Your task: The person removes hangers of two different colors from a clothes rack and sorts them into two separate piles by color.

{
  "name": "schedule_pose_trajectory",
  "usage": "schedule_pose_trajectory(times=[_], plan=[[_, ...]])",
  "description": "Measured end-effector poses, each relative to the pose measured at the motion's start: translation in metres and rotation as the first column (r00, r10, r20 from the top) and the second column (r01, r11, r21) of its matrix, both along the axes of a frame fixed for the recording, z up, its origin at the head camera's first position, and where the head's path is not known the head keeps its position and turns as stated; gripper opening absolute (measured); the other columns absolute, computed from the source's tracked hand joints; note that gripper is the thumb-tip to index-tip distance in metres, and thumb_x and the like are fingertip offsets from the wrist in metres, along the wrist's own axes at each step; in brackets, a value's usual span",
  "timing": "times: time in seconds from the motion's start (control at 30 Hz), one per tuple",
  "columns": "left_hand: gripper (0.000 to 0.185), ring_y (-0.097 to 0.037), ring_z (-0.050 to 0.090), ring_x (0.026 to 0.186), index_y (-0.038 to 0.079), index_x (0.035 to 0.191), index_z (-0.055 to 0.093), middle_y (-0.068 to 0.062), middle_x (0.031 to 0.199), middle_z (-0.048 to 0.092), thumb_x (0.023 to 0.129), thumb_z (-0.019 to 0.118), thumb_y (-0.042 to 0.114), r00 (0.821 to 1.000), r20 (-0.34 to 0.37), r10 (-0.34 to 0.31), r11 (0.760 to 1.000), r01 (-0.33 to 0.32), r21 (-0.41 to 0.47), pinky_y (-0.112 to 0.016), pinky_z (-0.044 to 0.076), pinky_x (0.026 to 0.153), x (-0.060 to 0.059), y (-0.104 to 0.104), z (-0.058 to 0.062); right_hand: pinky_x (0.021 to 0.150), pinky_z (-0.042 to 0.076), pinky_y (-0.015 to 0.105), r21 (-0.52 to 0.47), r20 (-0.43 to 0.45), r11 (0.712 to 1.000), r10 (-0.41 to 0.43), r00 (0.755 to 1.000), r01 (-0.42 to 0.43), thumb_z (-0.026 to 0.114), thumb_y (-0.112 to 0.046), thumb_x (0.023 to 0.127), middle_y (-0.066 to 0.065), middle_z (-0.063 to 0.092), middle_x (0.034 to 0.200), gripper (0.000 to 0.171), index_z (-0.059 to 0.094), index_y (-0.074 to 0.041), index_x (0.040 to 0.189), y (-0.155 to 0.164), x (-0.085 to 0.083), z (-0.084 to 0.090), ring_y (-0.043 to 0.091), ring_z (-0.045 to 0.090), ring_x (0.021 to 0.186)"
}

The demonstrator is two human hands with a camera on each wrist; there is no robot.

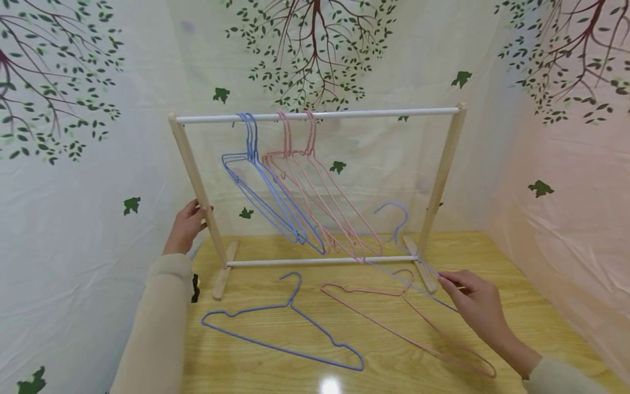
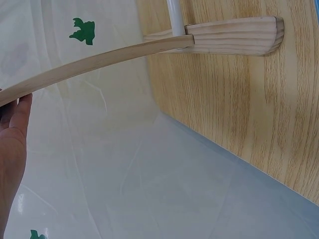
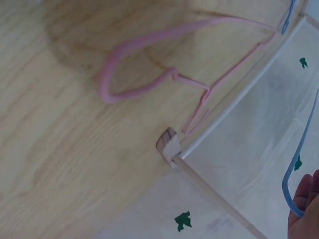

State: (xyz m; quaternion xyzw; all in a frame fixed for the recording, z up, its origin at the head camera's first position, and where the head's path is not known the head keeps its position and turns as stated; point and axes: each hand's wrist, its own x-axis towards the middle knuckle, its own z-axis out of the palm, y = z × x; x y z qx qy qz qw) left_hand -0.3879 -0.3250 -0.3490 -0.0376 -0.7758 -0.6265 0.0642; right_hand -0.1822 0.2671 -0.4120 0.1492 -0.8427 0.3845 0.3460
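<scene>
Head view: the right hand's (image 1: 471,303) grip pinches a light-blue hanger (image 1: 407,217), thumb and fingertips together on its wire, near the right post (image 1: 441,178) of the rack (image 1: 413,113); its hook shows well below the top bar (image 1: 364,114). The left hand (image 1: 187,227) has its grip curled about the left post (image 1: 193,176). Hung from the top bar, left of its middle, are blue hangers (image 1: 253,153), with pink hangers (image 1: 287,150) just to their right. On the counter (image 1: 266,377), in front of the rack, lie a loose blue hanger (image 1: 290,302) and, to its right, a loose pink hanger (image 1: 404,294). Behind everything hangs a leaf-printed backdrop (image 1: 197,71).
</scene>
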Motion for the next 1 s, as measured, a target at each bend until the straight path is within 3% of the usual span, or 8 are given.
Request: schedule_pose_trajectory(times=[0.17,0.43,0.77,1.0], plan=[[0.055,-0.04,0.031,0.14,0.009,0.159,0.018,-0.03,0.149,0.035,0.109,0.035,0.022,1.0,-0.001,-0.008,1.0,0.008,0.005,-0.056,0.029,0.114,0.006,0.002,0.004,0.063,0.052,0.01,0.016,-0.022,1.0,0.024,0.999,-0.024,0.075,0.01,0.082,0.002,0.071,0.083,0.018,0.077,0.0,0.097,-0.001,0.01,-0.008,-0.001,0.063,0.074],[0.053,-0.044,0.03,0.139,0.001,0.157,0.019,-0.035,0.148,0.033,0.108,0.035,0.013,1.0,0.01,-0.019,0.999,0.019,0.033,-0.057,0.028,0.114,0.024,0.011,0.021,0.063,0.053,0.011,0.021,-0.028,0.998,0.054,0.998,-0.053,0.074,0.017,0.078,0.003,0.07,0.084,0.024,0.076,0.0,0.095,0.001,0.023,-0.02,-0.001,0.064,0.076],[0.055,-0.039,0.033,0.138,0.007,0.159,0.019,-0.03,0.148,0.036,0.109,0.035,0.025,1.0,-0.006,-0.009,1.0,0.009,0.004,-0.053,0.032,0.113,0.002,-0.001,0.001,0.064,0.052,0.01,0.039,-0.026,0.999,0.034,0.999,-0.033,0.075,0.019,0.075,-0.001,0.07,0.082,0.028,0.077,-0.002,0.094,0.005,0.041,-0.03,-0.004,0.062,0.076],[0.055,-0.039,0.035,0.136,0.006,0.158,0.02,-0.031,0.148,0.036,0.109,0.035,0.025,1.0,-0.013,-0.019,1.0,0.019,0.002,-0.054,0.032,0.113,0.006,0.0,0.002,0.06,0.051,0.01,0.037,-0.007,0.999,0.015,1.0,-0.015,0.075,0.021,0.073,-0.004,0.07,0.081,0.032,0.077,-0.003,0.093,0.01,0.051,-0.039,-0.004,0.062,0.073]])
